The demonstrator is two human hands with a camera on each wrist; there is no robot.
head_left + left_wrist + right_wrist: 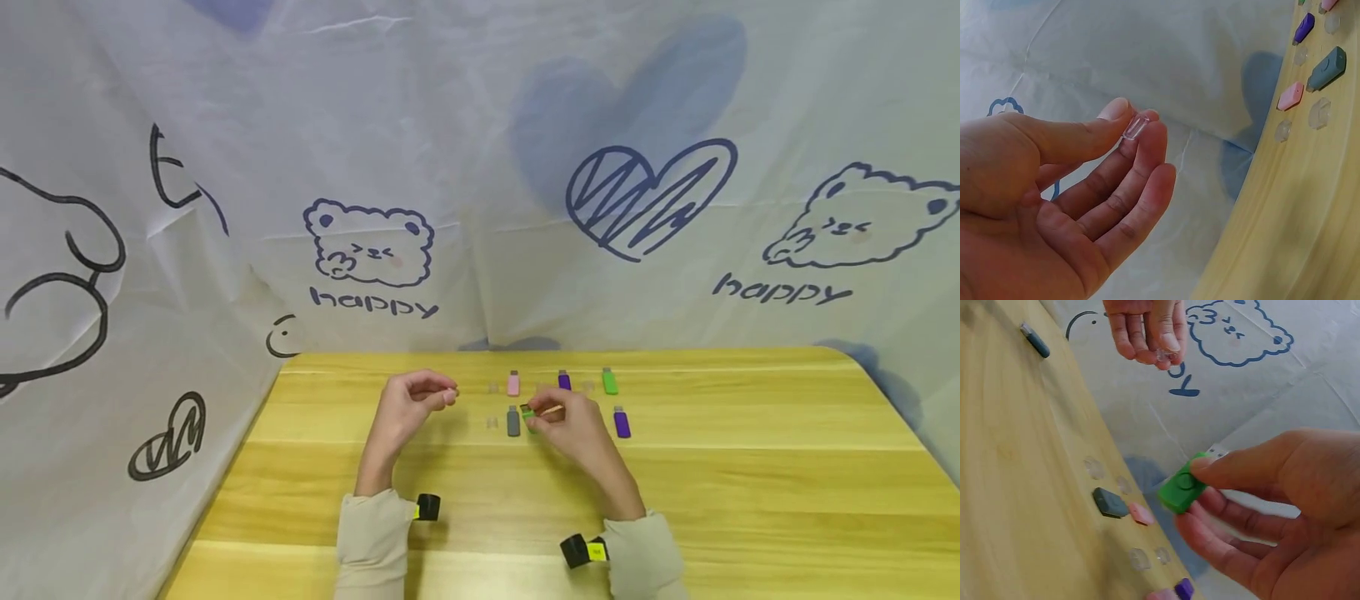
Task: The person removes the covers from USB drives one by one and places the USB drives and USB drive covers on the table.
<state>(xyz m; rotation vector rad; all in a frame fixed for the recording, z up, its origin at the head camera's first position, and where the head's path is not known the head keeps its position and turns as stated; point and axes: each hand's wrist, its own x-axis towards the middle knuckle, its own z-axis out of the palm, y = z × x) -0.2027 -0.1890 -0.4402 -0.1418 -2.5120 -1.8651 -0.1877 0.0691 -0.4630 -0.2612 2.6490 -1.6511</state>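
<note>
A: Where is the green drive [1180, 486] right now?

B: In the right hand [581, 433], just right of centre in the head view, lifted off the table [750, 467]. Thumb and fingers pinch its body; in the right wrist view its metal plug pokes out bare toward the upper right.

A: And the left hand [408, 408]?

B: Raised left of centre, pinching a clear cap [1135, 127] between thumb tip and fingertips. The other fingers lie loose and hold nothing.

A: How will those two handle?

B: Both look light and stiff, I'd say. The cap is tiny, smooth plastic, so probably slippery; a grip on its long sides seems safest, leaving the open end free. The drive is best held by its flat faces, clear of the plug.

A: What else is on the table?

B: Above the hands, a far row: pink drive [513, 383], purple drive [564, 381], another green one [610, 382]. Nearer, a grey drive [513, 421] just beside the right hand and a second purple one [622, 422] at right. Faint clear caps lie between them.
</note>
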